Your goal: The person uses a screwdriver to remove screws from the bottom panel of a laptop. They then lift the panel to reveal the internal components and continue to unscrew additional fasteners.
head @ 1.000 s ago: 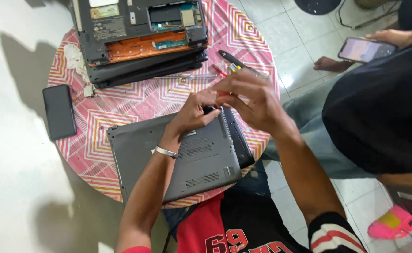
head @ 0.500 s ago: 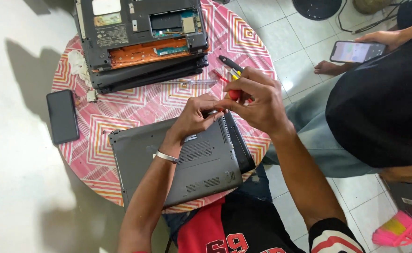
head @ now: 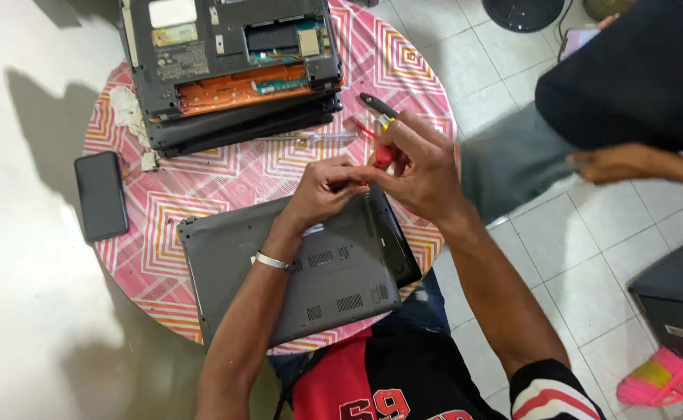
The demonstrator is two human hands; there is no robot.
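Fingers [head: 341, 180] of left hand [head: 322, 194] are curling in tight, tips pinching at something too small to make out, right at the far edge of the grey laptop [head: 295, 272]. Right hand [head: 423, 167] is sitting just beside it, fingers [head: 403, 128] partly curled and closing around a red-handled screwdriver [head: 382, 155]; handle is showing between thumb and palm, tip hidden by the hands.

Rest, placed off the grey laptop, big to small:
- Round tabletop [head: 403, 62] with pink-and-white diamond cloth is carrying everything; the laptop is lying on its near half, bottom side up, vents showing, near corner overhanging the rim.
- Stack of opened laptops [head: 232, 70] is lying beyond it on the far half, well apart, top one with orange board and open bays exposed.
- Another person's grey trouser leg [head: 504, 155] is showing off to the right, past the tabletop rim, their hand [head: 617, 163] resting near it.
- Black phone [head: 100, 194] is lying to the left, face down, near the tabletop edge.
- Black-and-yellow tool [head: 376, 107] is lying just beyond the right hand.
- Silver bracelet [head: 270, 260] is sitting on the left wrist, over the laptop.
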